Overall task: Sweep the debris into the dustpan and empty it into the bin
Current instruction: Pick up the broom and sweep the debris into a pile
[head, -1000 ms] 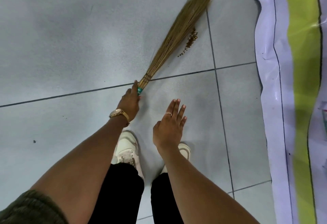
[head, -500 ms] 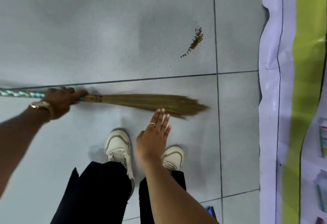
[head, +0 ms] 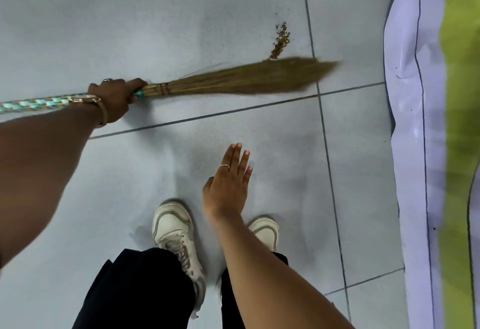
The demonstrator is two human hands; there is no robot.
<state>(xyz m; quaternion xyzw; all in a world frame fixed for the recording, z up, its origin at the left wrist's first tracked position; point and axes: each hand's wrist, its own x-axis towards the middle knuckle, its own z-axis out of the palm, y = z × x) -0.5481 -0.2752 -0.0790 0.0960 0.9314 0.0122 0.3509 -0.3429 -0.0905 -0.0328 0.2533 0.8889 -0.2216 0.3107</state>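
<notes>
- The pale grey tiled floor carries everything; a white and yellow-green plastic sheet lies along its right edge.
- The long straw broom with a teal-wrapped handle lies nearly level, left to right, bristle tips blurred, just under the debris.
- The left hand is wrapped tight round the handle at the binding, nearer the debris.
- The right hand hangs empty, fingers straight and together.
- The small brown pile of crumbs sits ahead and right, beside a grout line.
- No dustpan or bin in sight.
</notes>
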